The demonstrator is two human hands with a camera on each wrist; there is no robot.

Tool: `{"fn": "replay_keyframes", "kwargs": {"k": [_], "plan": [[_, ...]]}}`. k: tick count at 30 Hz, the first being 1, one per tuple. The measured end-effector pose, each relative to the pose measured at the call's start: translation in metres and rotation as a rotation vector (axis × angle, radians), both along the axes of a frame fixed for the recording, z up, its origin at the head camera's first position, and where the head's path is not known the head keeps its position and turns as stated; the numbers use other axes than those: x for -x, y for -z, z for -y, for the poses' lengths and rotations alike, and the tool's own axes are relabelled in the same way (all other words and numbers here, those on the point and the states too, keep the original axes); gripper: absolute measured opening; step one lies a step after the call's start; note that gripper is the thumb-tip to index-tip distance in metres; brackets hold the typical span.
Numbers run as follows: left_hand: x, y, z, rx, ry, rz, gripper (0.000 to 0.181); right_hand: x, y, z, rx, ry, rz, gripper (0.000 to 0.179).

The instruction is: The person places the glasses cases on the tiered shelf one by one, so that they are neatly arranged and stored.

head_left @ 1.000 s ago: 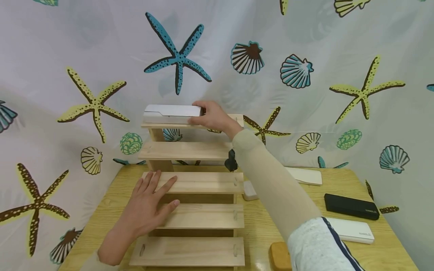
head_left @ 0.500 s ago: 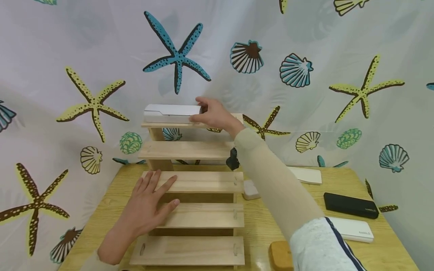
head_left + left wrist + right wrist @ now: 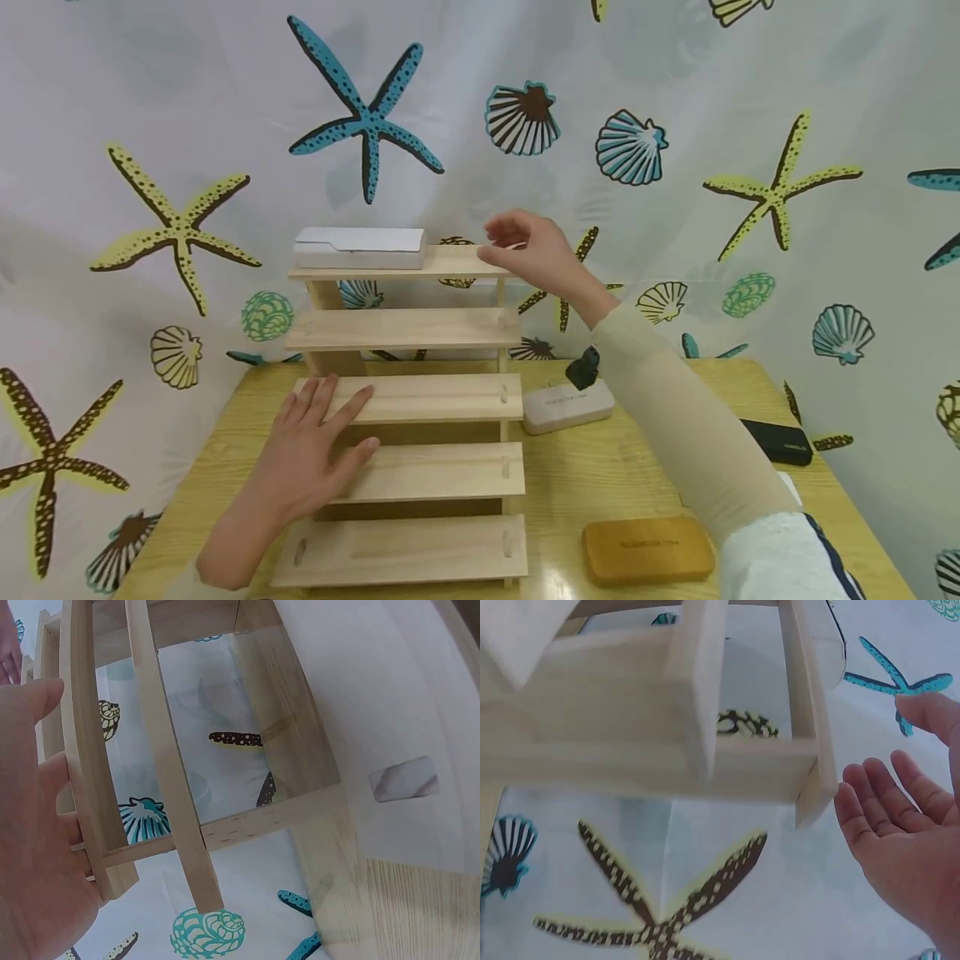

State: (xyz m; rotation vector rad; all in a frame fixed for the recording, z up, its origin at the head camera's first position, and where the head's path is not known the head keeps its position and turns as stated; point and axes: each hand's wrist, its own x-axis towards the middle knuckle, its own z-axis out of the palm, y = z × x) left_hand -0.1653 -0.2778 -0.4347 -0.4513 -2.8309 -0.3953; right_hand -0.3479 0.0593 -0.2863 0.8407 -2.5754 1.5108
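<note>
A white glasses case point(image 3: 360, 248) with a flap line along its front lies on the left part of the top shelf of a stepped wooden rack point(image 3: 442, 396). My right hand point(image 3: 536, 250) is beside the right end of that shelf, apart from the case. In the right wrist view its fingers point(image 3: 874, 796) are relaxed and hold nothing. With spread fingers, my left hand point(image 3: 307, 446) rests on the left part of the rack's middle shelf. The left wrist view shows its fingertips along a shelf board point(image 3: 82, 750).
On the wooden table point(image 3: 630, 467), to the rack's right, lie a pale case point(image 3: 567, 407), a mustard case point(image 3: 648, 550) and a black case point(image 3: 777, 442). My right forearm partly covers another white item point(image 3: 790, 487). A shell-and-starfish cloth point(image 3: 465, 108) hangs behind.
My right hand has let go of the white glasses case and moved right along the top shelf. The case stays where it was. My left hand remains on the rack; the view has shifted slightly.
</note>
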Motion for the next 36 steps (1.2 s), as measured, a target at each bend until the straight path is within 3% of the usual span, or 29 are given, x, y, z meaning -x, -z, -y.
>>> {"fn": "replay_keyframes", "kwargs": {"k": [7, 16, 27, 36], "plan": [[-0.001, -0.001, 0.000, -0.008, -0.002, 0.011, 0.069, -0.013, 0.030, -0.056, -0.010, 0.035, 0.004, 0.046], [-0.001, -0.002, 0.000, -0.012, 0.003, 0.007, 0.069, -0.020, 0.078, -0.107, 0.034, 0.038, 0.084, 0.047], [-0.001, 0.000, -0.001, -0.013, 0.000, 0.010, 0.069, -0.019, 0.137, -0.131, 0.022, 0.080, 0.147, 0.051], [-0.001, -0.001, -0.001, -0.011, 0.004, -0.011, 0.069, -0.016, 0.174, -0.144, 0.012, 0.108, 0.203, 0.054]]}}
